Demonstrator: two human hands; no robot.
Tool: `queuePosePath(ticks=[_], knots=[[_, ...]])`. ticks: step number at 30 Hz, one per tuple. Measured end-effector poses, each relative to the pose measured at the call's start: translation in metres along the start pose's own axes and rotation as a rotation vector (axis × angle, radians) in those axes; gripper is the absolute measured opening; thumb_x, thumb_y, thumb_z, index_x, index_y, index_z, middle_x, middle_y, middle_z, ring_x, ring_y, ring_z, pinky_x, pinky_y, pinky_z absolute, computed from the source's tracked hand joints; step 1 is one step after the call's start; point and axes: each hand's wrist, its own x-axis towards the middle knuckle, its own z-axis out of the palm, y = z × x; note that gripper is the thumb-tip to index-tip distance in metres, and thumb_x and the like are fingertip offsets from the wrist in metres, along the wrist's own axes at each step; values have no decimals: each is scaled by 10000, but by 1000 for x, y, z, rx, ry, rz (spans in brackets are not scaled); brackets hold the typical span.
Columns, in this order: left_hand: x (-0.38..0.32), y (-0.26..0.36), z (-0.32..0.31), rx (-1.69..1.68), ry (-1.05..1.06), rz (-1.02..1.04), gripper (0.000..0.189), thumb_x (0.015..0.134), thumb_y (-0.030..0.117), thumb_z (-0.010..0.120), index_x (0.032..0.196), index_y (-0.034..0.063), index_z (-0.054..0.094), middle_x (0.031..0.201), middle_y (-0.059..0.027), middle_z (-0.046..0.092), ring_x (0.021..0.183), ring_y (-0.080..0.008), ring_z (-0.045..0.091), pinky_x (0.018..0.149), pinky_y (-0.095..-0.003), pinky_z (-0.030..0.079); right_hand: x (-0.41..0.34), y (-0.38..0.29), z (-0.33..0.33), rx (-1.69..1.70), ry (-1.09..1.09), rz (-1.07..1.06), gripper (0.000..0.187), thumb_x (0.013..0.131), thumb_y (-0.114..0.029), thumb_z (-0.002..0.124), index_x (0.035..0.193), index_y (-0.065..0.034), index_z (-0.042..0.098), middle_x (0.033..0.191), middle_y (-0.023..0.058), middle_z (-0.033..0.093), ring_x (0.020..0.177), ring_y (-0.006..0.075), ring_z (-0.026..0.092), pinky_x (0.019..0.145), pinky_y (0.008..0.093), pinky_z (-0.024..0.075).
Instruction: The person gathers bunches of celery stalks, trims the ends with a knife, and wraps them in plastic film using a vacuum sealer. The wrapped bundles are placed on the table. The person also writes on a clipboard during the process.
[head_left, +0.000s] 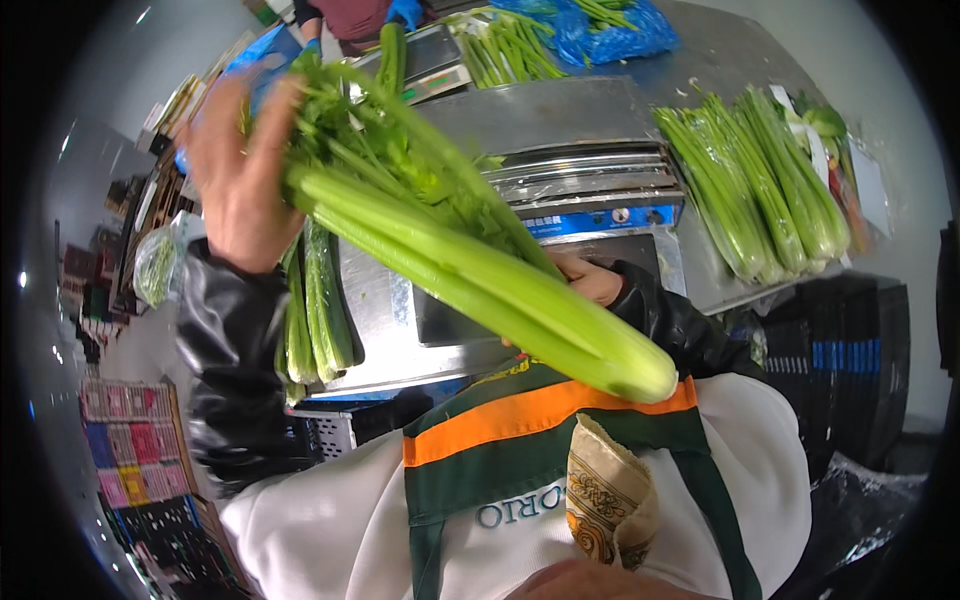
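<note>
A large bunch of celery (480, 277) slants across in front of my chest, its pale root end low on the right and its leaves up on the left. My right hand (592, 279) grips it from behind, with most of the fingers hidden by the stalks. Beside the leafy end, my left hand (244, 169) is blurred, its fingers spread; its thumb is hidden. Beneath the celery is a film-wrapping machine (600, 214) with a blue label strip and a dark plate (442, 319). Wrapped celery (322, 307) lies on the metal table left of the machine.
Several wrapped celery bunches (750, 187) lie at the table's right. Behind the machine are a scale (431, 60), loose green stalks (506, 49) and a blue bag (622, 34). A blue-gloved co-worker (352, 22) stands opposite. Stacked black crates (840, 352) stand at lower right.
</note>
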Motion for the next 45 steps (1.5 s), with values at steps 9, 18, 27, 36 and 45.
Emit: queuePosePath(ticks=[9,18,27,36,45], knots=[[-63,163,64,-2717,414,-945,697,926,552,419,1380,24,396,1339,-155,488,1209,-277,485,1015,-419,388,-16,-24,12,-957,409,-383,737,797,-181,747,1377,34,346,1309,124,502,1226,184,462,1042,345,358],[-72,109,78,-2937,622,-733,448,975,360,436,1321,76,454,1305,-173,528,1193,-303,534,1031,-533,396,-21,-58,-28,-235,408,-428,518,901,-158,544,1359,18,379,1213,163,558,1101,266,577,892,374,498],[-60,115,80,-2583,378,-1263,467,947,384,491,1322,115,420,1350,-183,446,1278,-321,424,1022,-569,367,0,-50,-47,-363,481,-370,508,904,-135,560,1355,22,385,1203,169,561,1094,225,577,901,340,489],[-81,140,110,-2430,314,-1783,454,959,357,520,1278,39,470,1219,-131,569,1097,-283,559,969,-435,445,25,-33,-29,-1110,371,76,511,917,-255,572,1318,2,386,1202,222,548,1118,265,555,945,352,433],[-53,105,135,-2593,621,-1373,504,969,428,455,1299,47,466,1251,-149,555,1151,-310,522,1028,-462,379,51,-83,19,-1942,537,37,1150,597,-422,815,1414,72,174,1306,301,378,1184,454,440,1009,455,391]])
